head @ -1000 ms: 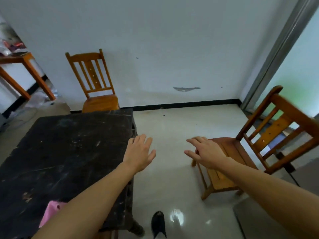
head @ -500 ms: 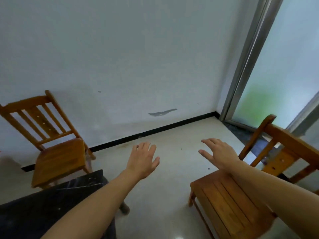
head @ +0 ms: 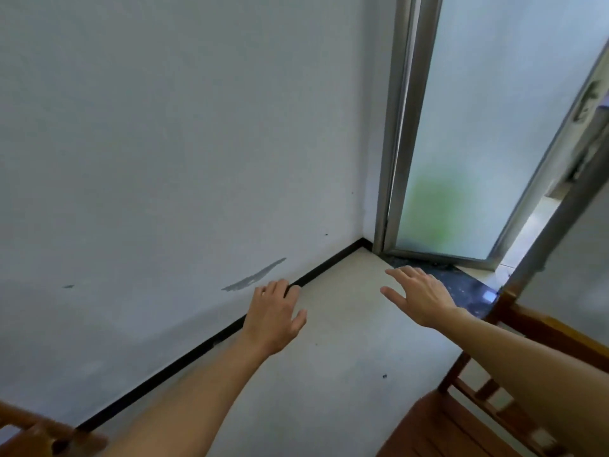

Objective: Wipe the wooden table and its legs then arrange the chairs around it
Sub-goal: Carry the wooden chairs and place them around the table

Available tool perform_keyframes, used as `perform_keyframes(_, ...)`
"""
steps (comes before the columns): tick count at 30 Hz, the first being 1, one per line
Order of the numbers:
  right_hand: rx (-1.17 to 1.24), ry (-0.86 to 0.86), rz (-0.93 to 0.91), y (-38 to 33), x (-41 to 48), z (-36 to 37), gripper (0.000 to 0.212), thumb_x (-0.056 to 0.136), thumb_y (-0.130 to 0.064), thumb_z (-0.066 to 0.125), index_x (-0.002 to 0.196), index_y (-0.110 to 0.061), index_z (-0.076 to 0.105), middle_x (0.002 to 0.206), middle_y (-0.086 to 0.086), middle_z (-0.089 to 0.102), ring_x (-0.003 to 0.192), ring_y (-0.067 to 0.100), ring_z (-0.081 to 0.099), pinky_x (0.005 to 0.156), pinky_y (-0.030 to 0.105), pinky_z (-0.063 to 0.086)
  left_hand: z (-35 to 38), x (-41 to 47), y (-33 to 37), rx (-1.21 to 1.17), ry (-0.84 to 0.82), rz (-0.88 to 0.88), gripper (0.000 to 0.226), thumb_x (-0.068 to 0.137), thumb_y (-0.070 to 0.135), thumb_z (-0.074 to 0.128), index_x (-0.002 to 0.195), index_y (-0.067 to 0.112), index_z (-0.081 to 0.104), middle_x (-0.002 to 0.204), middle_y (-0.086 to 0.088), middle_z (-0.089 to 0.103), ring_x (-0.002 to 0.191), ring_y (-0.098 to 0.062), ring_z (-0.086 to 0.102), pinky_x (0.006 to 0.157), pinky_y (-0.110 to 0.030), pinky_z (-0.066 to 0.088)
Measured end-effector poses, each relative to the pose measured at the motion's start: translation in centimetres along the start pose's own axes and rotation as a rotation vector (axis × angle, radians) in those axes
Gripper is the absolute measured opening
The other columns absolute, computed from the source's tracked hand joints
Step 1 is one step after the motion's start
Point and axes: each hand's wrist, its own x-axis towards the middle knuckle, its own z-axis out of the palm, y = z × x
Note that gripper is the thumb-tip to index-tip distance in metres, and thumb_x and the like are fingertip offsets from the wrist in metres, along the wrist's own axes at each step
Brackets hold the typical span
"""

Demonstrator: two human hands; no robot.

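Note:
A wooden chair [head: 540, 328] stands at the lower right, its slatted back and part of its seat in view under my right forearm. A corner of a second wooden chair [head: 36, 433] shows at the bottom left. My left hand [head: 273, 315] is stretched out over the floor with relaxed fingers, holding nothing. My right hand [head: 418, 295] reaches forward, fingers spread and empty, left of the right chair's back and not touching it. The dark table is out of view.
A white wall [head: 164, 159] with a black skirting strip [head: 230, 328] runs diagonally ahead. A frosted glass door [head: 461, 143] in a metal frame stands ajar at the right, with a dark threshold [head: 468, 285] below it. Pale floor [head: 329, 374] lies between the chairs.
My view has swung up and to the right; the table has left the frame and the left chair has slid to the bottom corner. Both hands stay outstretched and empty.

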Motion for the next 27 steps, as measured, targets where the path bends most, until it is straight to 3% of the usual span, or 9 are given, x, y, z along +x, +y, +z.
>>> perform_keyframes(7,-0.003,0.105,0.208,3.5,9.0,1.0,0.057,0.096,-0.057,0.039,0.141,-0.022,0.047,0.139,0.001,0.053,0.127,0.023,0.05,0.101,0.04,0.043,5.8,14.1,-5.1,-0.06,-0.027,0.201,0.043,0.083,0.047,0.041,0.102,0.016,0.063,0.096,-0.002,0.06,0.084,-0.022,0.059,0.073,-0.036,0.049)
perform_keyframes(14,0.009,0.234,0.68,8.5,12.9,1.7,0.049,0.096,-0.051,0.046,0.131,-0.018,0.057,0.13,0.008,0.061,0.118,0.029,0.056,0.095,0.044,0.045,10.4,30.7,-7.5,-0.095,-0.074,0.529,0.044,0.082,0.049,0.04,0.101,0.016,0.063,0.095,-0.002,0.059,0.083,-0.023,0.058,0.071,-0.037,0.049)
perform_keyframes(22,-0.096,0.247,1.151,12.2,6.7,-0.6,0.044,0.097,-0.054,0.041,0.12,-0.023,0.064,0.124,0.0,0.063,0.118,0.021,0.053,0.094,0.037,0.038,12.0,41.8,3.9,-0.23,-0.065,0.899,0.051,0.082,0.051,0.038,0.106,0.015,0.065,0.096,-0.003,0.062,0.084,-0.024,0.06,0.072,-0.036,0.049)
perform_keyframes(27,0.027,0.201,1.314,14.6,3.1,0.9,0.047,0.097,-0.059,0.035,0.104,-0.027,0.069,0.104,0.0,0.07,0.099,0.022,0.063,0.084,0.036,0.042,12.6,44.8,13.5,-0.243,-0.056,1.159,0.048,0.085,0.051,0.037,0.103,0.016,0.063,0.095,-0.003,0.061,0.083,-0.025,0.059,0.07,-0.038,0.049)
